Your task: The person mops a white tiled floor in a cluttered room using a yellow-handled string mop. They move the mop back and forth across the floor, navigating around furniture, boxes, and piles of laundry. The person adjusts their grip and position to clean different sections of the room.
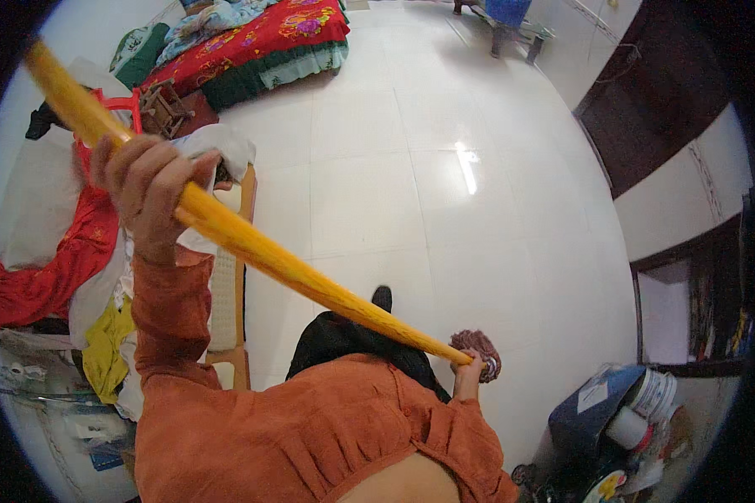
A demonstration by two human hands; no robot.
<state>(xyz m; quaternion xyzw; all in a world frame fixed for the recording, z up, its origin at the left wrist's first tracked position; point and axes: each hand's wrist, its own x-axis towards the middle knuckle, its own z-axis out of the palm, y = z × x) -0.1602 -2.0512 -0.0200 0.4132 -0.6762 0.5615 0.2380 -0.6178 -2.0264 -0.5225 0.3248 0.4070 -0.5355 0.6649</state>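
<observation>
glossy white floor tiles point(361, 201) fill the room, with one red flowered bed cover point(264, 50) at the far end. one mop point(310, 285) slants across the front of the person's rust-orange top point(335, 419): a single long, smooth, rounded yellow handle point(252, 249) and one shaggy, stringy, reddish-brown mop head point(476, 340), low at the right. two hands grip it: the left hand point(155, 189) wraps its fingers around the upper handle, the right hand point(468, 373) closes around the lower part, just beside the mop head.
</observation>
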